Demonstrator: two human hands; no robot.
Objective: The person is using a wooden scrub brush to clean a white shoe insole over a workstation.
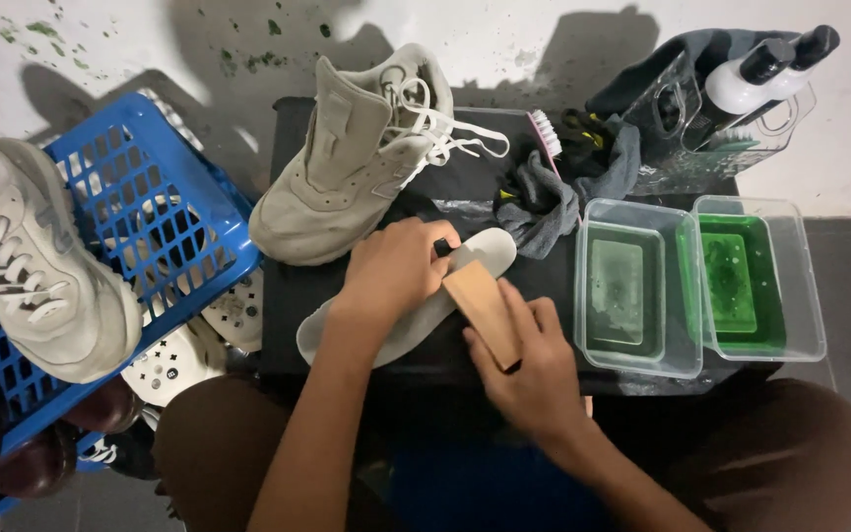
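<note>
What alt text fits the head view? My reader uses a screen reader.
A left hand presses a pale insole on a black surface while the right hand rubs it with a wooden brush. A beige shoe lies behind it, two tubs to the right.

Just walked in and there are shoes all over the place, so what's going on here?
A person is seated at a black table. Their left hand presses down on a pale insole lying flat on it, while the right hand holds a wooden-backed brush against the insole. A beige sneaker lies behind it. Two clear tubs of green liquid sit to the right. A blue basket on the left holds another sneaker.
</note>
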